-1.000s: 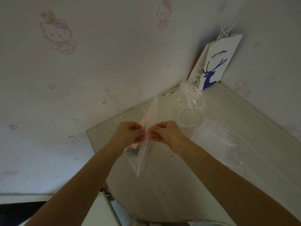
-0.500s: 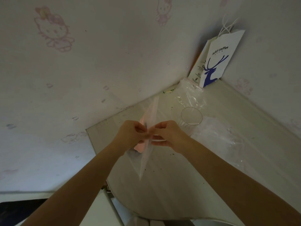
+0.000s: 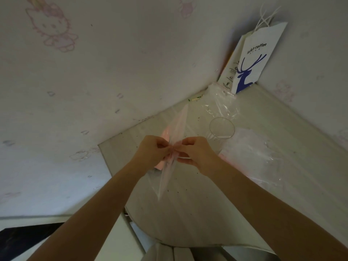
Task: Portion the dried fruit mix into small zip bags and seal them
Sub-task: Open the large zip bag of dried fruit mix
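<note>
Hands: two, both up over the pale wood-grain table. Left hand and right hand each pinch one small clear plastic zip bag at its middle, fingertips nearly meeting. The bag is seen edge-on, held clear of the table, with something pink showing through it; contents cannot be told. One clear round plastic cup stands just beyond the right hand. Two crumpled clear plastic bags lie on the table: one in the corner, one right of the cup. One white paper bag with blue deer print leans in the corner. Dark crumbs are scattered on the table.
</note>
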